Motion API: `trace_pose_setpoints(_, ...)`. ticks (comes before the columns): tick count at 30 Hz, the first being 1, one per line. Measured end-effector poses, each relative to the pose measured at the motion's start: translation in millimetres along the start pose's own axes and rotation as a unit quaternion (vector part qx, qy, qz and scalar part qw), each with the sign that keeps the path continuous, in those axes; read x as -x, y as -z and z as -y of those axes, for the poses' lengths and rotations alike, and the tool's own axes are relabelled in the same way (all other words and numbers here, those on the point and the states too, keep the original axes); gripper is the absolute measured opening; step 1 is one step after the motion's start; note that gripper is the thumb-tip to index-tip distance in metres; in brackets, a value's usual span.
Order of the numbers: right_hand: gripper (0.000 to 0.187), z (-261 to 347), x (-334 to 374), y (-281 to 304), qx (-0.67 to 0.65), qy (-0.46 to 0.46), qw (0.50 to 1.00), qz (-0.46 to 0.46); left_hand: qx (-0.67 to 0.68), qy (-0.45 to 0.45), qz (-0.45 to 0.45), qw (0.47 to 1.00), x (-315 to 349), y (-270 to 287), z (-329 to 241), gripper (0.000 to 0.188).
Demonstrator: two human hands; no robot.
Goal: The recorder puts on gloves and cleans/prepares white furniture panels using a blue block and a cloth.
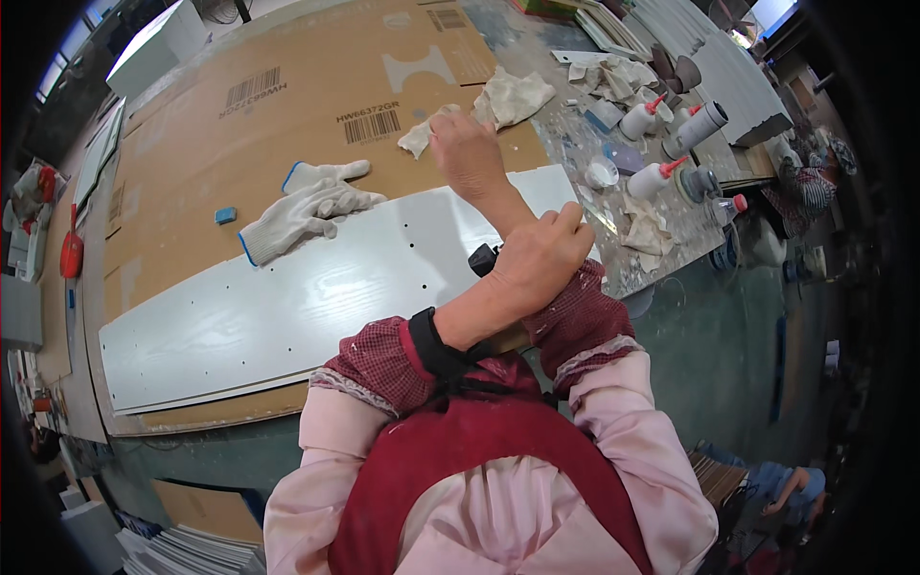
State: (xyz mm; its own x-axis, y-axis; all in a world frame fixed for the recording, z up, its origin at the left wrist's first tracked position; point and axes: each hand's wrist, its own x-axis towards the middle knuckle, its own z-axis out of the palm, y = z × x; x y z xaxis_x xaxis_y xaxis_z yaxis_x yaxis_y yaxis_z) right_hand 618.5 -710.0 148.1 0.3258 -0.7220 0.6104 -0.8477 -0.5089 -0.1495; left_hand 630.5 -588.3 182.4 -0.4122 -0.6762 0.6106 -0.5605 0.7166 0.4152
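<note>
1. Left hand (537,254): laid across the right forearm, fingers curled, beside the right sleeve (577,311). Whether they pinch anything cannot be told. The sleeve is dark red checked fabric with a pale frilled edge.
2. Black device (482,259): small and hard-looking, just left of the left hand, against the right forearm; its fastening is hidden. A black strap (436,347) circles the left wrist.
3. Right hand (470,158): beyond the left hand, knuckles up, fingers bent at a crumpled cloth (513,99); a firm hold cannot be confirmed.
4. White board (316,287): beneath and left of the crossed arms. Long, flat, faintly wood-grained, one end tapering in a curve.
5. Progress, as judged: the board's face looks finished and its small dark holes are made; no fittings show in them. Neither hand is working the board. What remains cannot be determined.
6. Gloves (302,222): knitted, off-white, blue-edged, lying left of the grip over the board's far edge. A blue block (225,216) sits farther left on brown cardboard (192,144).
7. Right of the grip: paint-spotted table (613,273), red-tipped white bottle (654,180), round white cup (601,172).
</note>
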Motion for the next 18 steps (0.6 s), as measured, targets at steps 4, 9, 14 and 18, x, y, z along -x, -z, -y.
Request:
trace_pose_setpoints(4, 0.010, 2.0, 4.7, 0.4, -0.009, -0.015, 0.999, 0.051, 0.024, -0.138, 0.002, 0.990, -1.9, 10.2, 14.2, 0.009)
trace_pose_setpoints(9, 0.011, 2.8, 5.3, 2.9, -0.131, -0.095, 0.981, 0.110, 0.057, -0.257, 0.041, 0.964, -10.2, 23.7, 25.8, 0.010)
trace_pose_setpoints(14, 0.013, -12.3, -1.9, 8.9, -0.198, -0.149, 0.965, 0.084, 0.129, -0.209, 0.017, 0.969, -0.8, 30.5, 30.1, 0.020)
trace_pose_setpoints(18, 0.014, -14.4, 4.2, 8.5, -0.303, -0.223, 0.917, 0.136, 0.139, -0.193, 0.066, 0.969, 6.4, 27.0, 40.1, 0.024)
